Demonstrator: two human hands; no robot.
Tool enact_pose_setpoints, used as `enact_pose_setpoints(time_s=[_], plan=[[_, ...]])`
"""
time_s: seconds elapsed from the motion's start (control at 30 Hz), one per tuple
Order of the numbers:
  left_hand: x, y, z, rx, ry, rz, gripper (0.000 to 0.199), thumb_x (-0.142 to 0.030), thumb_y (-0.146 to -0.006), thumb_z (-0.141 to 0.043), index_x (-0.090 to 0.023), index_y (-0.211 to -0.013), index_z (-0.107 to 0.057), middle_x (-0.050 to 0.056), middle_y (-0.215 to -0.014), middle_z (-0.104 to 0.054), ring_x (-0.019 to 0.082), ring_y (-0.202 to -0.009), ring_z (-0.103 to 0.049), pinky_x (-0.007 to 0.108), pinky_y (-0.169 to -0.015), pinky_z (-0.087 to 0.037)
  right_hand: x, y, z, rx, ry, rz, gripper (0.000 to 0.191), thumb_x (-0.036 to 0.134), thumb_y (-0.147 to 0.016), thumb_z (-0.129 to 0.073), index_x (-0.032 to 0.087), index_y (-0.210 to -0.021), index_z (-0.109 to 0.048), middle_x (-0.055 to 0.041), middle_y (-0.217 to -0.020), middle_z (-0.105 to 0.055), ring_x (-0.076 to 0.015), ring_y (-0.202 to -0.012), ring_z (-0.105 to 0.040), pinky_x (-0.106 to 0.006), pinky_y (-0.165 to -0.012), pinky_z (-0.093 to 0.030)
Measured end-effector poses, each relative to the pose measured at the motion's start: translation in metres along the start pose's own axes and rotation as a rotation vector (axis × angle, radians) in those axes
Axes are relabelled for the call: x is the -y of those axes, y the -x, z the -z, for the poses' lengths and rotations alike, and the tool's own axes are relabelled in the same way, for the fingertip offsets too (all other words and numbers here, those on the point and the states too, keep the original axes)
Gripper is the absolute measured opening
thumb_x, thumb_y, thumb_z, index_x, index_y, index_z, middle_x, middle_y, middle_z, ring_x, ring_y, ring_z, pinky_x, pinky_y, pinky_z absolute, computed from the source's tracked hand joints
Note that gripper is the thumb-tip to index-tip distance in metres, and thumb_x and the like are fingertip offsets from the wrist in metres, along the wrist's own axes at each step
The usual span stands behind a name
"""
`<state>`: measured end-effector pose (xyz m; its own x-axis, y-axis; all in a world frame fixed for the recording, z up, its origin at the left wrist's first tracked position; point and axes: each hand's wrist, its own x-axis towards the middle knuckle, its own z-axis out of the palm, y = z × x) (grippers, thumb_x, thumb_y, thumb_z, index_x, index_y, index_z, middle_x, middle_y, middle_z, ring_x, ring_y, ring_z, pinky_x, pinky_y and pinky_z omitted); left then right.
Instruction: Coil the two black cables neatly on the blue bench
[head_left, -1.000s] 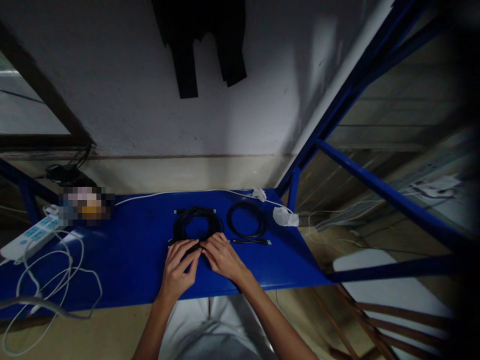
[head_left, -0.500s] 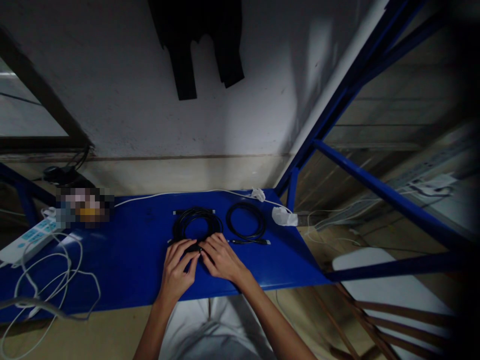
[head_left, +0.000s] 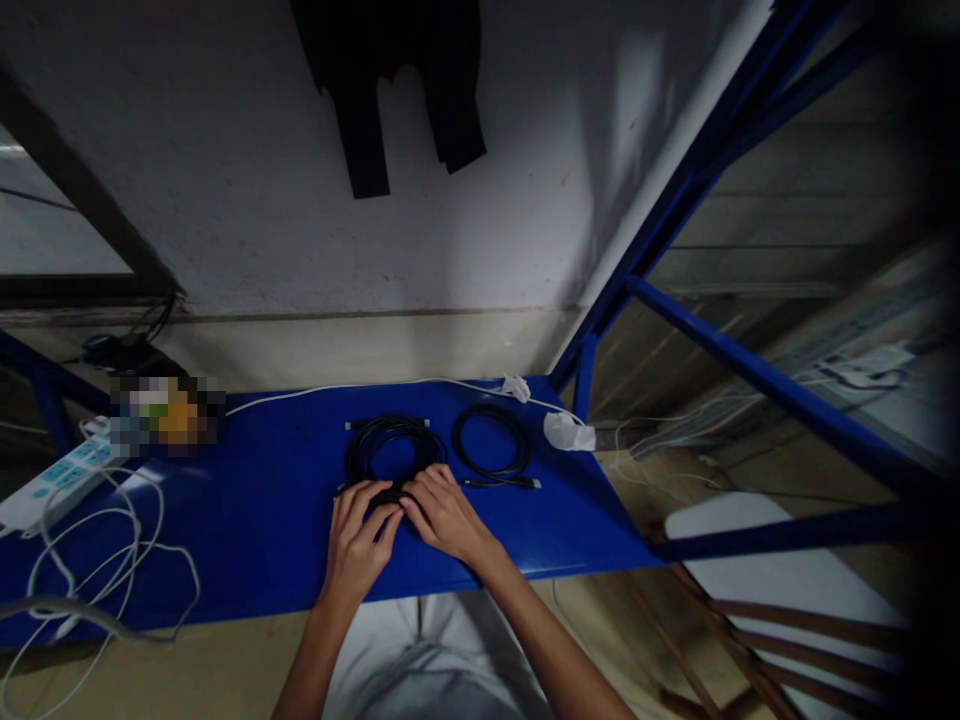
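A thick coil of black cable (head_left: 358, 447) lies on the blue table (head_left: 262, 500), with connector ends sticking out at its upper left and upper right. At its near edge, my left hand (head_left: 360, 530) pinches the cable between thumb and fingers. My right hand (head_left: 439, 510) is closed on the same edge, its fingertips almost touching those of the left. The exact part under the fingertips is hidden. Right of my hands rests a second, thinner black cable coil (head_left: 459, 440), its connectors pointing along its near side.
White power strip (head_left: 56, 485) and tangled white cables (head_left: 135, 540) lie at the left, near a blurred-out patch. A white cord runs along the back edge to white plastic-wrapped pieces (head_left: 568, 432). Blue frame bars and a chair (head_left: 780, 560) stand at the right.
Both hands stay at the coil's near edge; the fingertips have shifted slightly and drawn a little closer together. The coils have not visibly moved.
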<state>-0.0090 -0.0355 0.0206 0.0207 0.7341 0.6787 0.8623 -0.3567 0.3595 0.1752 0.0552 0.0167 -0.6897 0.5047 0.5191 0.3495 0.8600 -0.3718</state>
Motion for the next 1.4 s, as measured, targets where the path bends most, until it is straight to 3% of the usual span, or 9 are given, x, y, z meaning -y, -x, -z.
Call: enact_pose_setpoints(time_s=[0.17, 0.37, 0.43, 0.53, 0.63, 0.97, 1.13, 1.4], plan=[[-0.003, 0.001, -0.001, -0.004, -0.003, -0.017, 0.022, -0.010, -0.096, -0.071, -0.026, -0.110, -0.074, 0.009, -0.129, -0.074, 0.029, -0.123, -0.066, 0.050, -0.104, -0.051, 0.000, 0.000, 0.000, -0.015, -0.028, -0.013, 0.019, 0.033, -0.112, -0.054, 0.018, -0.118, -0.065, -0.0102, -0.104, -0.070, -0.0257, -0.098, -0.060, -0.046, -0.098, -0.047], [-0.003, -0.007, -0.006, 0.004, 0.049, 0.032, 0.013, -0.012, -0.099, -0.064, -0.023, -0.093, -0.061, 0.008, -0.117, -0.076, 0.027, -0.116, -0.068, 0.048, -0.103, -0.049, 0.001, 0.000, 0.002, -0.008, -0.031, -0.009, 0.018, 0.029, -0.112, -0.052, 0.018, -0.114, -0.065, -0.0090, -0.100, -0.068, -0.0247, -0.096, -0.058, -0.045, -0.097, -0.046], [-0.002, -0.011, -0.007, 0.034, 0.047, 0.033, 0.010, -0.013, -0.100, -0.063, -0.023, -0.103, -0.063, 0.008, -0.115, -0.076, 0.027, -0.115, -0.069, 0.049, -0.106, -0.048, 0.001, 0.000, 0.002, -0.018, -0.032, -0.014, 0.017, 0.028, -0.112, -0.051, 0.018, -0.114, -0.065, -0.0088, -0.099, -0.068, -0.0247, -0.095, -0.058, -0.045, -0.097, -0.046], [0.002, -0.016, -0.007, 0.109, 0.008, -0.017, 0.028, -0.013, -0.101, -0.061, -0.022, -0.127, -0.065, 0.010, -0.116, -0.077, 0.027, -0.116, -0.068, 0.050, -0.109, -0.044, 0.001, 0.000, 0.003, -0.033, -0.020, -0.022, 0.018, 0.027, -0.112, -0.050, 0.018, -0.114, -0.065, -0.0093, -0.100, -0.067, -0.0250, -0.096, -0.057, -0.045, -0.097, -0.046], [0.007, -0.018, -0.004, 0.205, -0.036, -0.064, 0.032, -0.015, -0.103, -0.058, -0.021, -0.134, -0.064, 0.011, -0.116, -0.077, 0.028, -0.116, -0.068, 0.050, -0.108, -0.041, 0.001, 0.001, 0.002, -0.043, -0.003, -0.009, 0.019, 0.027, -0.112, -0.049, 0.017, -0.114, -0.065, -0.0095, -0.099, -0.067, -0.0251, -0.094, -0.056, -0.045, -0.095, -0.046], [0.010, -0.039, 0.008, 0.451, -0.035, -0.078, 0.023, -0.011, -0.098, -0.064, -0.022, -0.117, -0.070, 0.006, -0.105, -0.075, 0.027, -0.104, -0.066, 0.047, -0.102, -0.043, 0.000, 0.002, 0.001, -0.069, 0.006, 0.032, 0.017, 0.028, -0.111, -0.052, 0.018, -0.114, -0.066, -0.0088, -0.098, -0.067, -0.0246, -0.093, -0.056, -0.045, -0.094, -0.047], [0.004, -0.045, 0.009, 0.449, 0.003, -0.055, 0.021, -0.008, -0.097, -0.063, -0.022, -0.111, -0.069, 0.005, -0.102, -0.074, 0.026, -0.101, -0.065, 0.046, -0.099, -0.043, 0.001, 0.004, 0.003, -0.111, -0.019, 0.021, 0.018, 0.027, -0.111, -0.053, 0.019, -0.120, -0.065, -0.0088, -0.099, -0.068, -0.0250, -0.094, -0.058, -0.046, -0.095, -0.047], [-0.002, -0.048, 0.008, 0.423, 0.084, 0.100, 0.027, -0.006, -0.091, -0.067, -0.026, -0.110, -0.068, 0.004, -0.105, -0.078, 0.026, -0.102, -0.068, 0.046, -0.099, -0.043, 0.000, 0.005, 0.001, -0.084, -0.017, 0.045, 0.020, 0.029, -0.111, -0.056, 0.019, -0.125, -0.064, -0.0100, -0.103, -0.070, -0.0260, -0.096, -0.060, -0.047, -0.095, -0.048]])
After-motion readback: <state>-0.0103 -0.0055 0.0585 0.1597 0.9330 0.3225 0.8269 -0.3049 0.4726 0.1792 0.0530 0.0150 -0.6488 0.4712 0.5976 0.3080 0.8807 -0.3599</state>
